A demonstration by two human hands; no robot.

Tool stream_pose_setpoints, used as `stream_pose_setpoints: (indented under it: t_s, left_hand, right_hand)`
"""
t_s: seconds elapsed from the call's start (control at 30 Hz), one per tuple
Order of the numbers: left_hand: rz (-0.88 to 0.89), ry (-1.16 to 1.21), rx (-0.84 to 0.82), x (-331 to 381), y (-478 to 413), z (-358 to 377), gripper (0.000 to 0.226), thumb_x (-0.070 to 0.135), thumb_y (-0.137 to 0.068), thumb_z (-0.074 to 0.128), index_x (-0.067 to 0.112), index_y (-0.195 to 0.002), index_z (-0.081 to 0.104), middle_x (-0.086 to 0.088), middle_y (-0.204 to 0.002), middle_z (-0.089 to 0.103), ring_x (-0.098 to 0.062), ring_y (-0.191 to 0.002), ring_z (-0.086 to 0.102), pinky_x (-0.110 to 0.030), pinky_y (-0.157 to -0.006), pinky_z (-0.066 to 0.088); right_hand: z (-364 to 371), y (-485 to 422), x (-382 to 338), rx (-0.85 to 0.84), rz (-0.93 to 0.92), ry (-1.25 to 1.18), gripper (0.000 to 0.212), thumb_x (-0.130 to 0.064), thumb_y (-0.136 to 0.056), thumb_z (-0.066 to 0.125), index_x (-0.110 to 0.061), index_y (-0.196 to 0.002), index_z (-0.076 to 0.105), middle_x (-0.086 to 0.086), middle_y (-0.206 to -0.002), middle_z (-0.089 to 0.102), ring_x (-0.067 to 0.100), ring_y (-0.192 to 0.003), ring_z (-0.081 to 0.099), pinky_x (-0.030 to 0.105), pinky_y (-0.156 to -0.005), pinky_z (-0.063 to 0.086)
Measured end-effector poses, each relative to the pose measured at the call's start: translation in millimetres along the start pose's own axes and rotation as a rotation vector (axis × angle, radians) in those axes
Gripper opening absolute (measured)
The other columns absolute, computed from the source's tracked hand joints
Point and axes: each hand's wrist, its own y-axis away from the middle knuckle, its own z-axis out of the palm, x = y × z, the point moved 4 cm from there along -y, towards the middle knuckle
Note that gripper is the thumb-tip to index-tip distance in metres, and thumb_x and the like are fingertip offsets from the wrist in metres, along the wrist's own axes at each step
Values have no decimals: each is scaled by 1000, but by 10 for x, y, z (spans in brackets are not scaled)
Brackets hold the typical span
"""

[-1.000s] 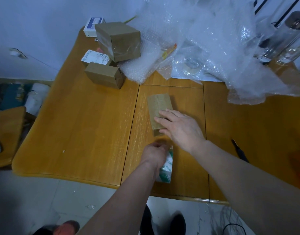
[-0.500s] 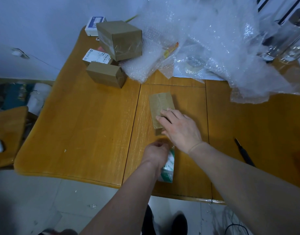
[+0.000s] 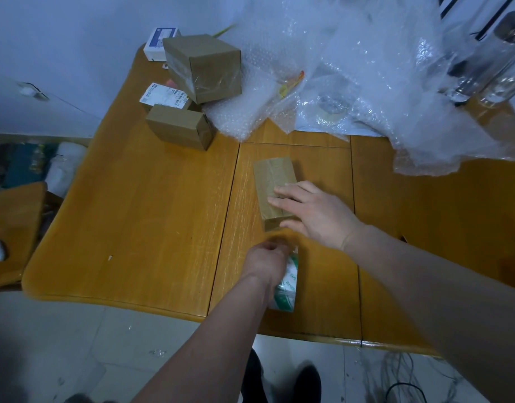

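Observation:
A small brown cardboard box (image 3: 272,181) lies lengthwise in the middle of the wooden table (image 3: 139,222). My right hand (image 3: 314,213) lies flat on its near end, fingers straight and pressing down. My left hand (image 3: 266,261) is just in front of the box's near end, fingers curled around a clear roll of tape with green print (image 3: 285,286). What the fingertips pinch is hidden by the hand itself.
At the table's far left stand two taped brown boxes (image 3: 203,68) (image 3: 179,130), a labelled box (image 3: 164,96) and a white carton (image 3: 160,42). Crumpled bubble wrap (image 3: 366,74) covers the far right, with glass bottles (image 3: 489,59) behind.
Both hands and the box stay almost where they were. My left hand has shifted very slightly at the box's near end; the view moved a little.

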Motion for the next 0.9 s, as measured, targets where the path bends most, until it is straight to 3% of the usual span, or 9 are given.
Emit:
stream_pose_setpoints:
  t_s: [0.1, 0.27, 0.33, 0.4, 0.5, 0.63, 0.8, 0.9]
  left_hand:
    - [-5, -8, 9, 6, -1, -1, 11, 27, -93, 65, 22, -96, 74, -19, -102, 82, -44, -102, 78, -61, -97, 61]
    - [-4, -21, 22, 12, -1, -2, 10, 27, -95, 66, 22, -97, 74, -16, -102, 82, -41, -100, 78, -59, -98, 61]
    - [-15, -24, 22, 8, 5, 1, 9, 28, -96, 66, 24, -96, 73, -15, -103, 81, -40, -101, 77, -58, -99, 61]
    - [-13, -28, 21, 13, 19, 3, 9, 28, -96, 66, 24, -95, 74, -15, -103, 81, -41, -102, 77, -59, -99, 61]
    - [-17, -29, 24, 20, 47, 8, 10, 30, -95, 67, 24, -97, 75, -15, -102, 81, -40, -100, 77, -59, -98, 61]
    - [-24, -32, 22, 25, 67, 17, 9, 29, -95, 66, 24, -96, 74, -16, -102, 81, -40, -100, 77, -59, -99, 60]
    - [-30, -13, 22, 35, 76, 8, 8, 27, -95, 66, 24, -96, 73, -17, -107, 81, -42, -106, 76, -59, -102, 59]
    - [-28, -18, 19, 39, 90, 16, 7, 27, -95, 66, 25, -93, 72, -16, -106, 81, -41, -105, 76, -59, -102, 59]
  right_hand:
    - [53, 9, -3, 34, -7, -9, 49, -33, -94, 62, -25, -141, 55, 2, -145, 55, 26, -132, 46, 44, -73, 63]
    - [110, 40, 62, -15, -46, -3, 70, -11, -88, 72, -28, -149, 41, 0, -154, 44, 25, -139, 36, 44, -83, 61]
    - [88, 45, 67, -32, -46, 6, 77, -14, -85, 75, -29, -151, 38, -1, -156, 41, 24, -140, 34, 42, -83, 61]
    - [44, 31, 65, -46, -53, 12, 77, -30, -84, 77, -29, -151, 39, -2, -155, 41, 24, -138, 35, 40, -85, 61]
    - [-9, -1, 63, -15, -65, 12, 62, -51, -90, 61, -29, -146, 47, -3, -150, 48, 23, -132, 43, 39, -79, 62]
    - [49, -11, 32, 78, -59, 41, 47, -40, -92, 62, -25, -137, 59, 1, -139, 59, 25, -120, 52, 40, -65, 63]
    - [98, 46, 19, 66, -48, 89, 64, -22, -83, 78, -21, -142, 53, 4, -143, 56, 27, -128, 49, 36, -74, 61]
    - [100, 21, -28, 67, -21, 118, 68, -35, -79, 80, -18, -140, 56, 6, -141, 58, 28, -124, 51, 38, -78, 59]
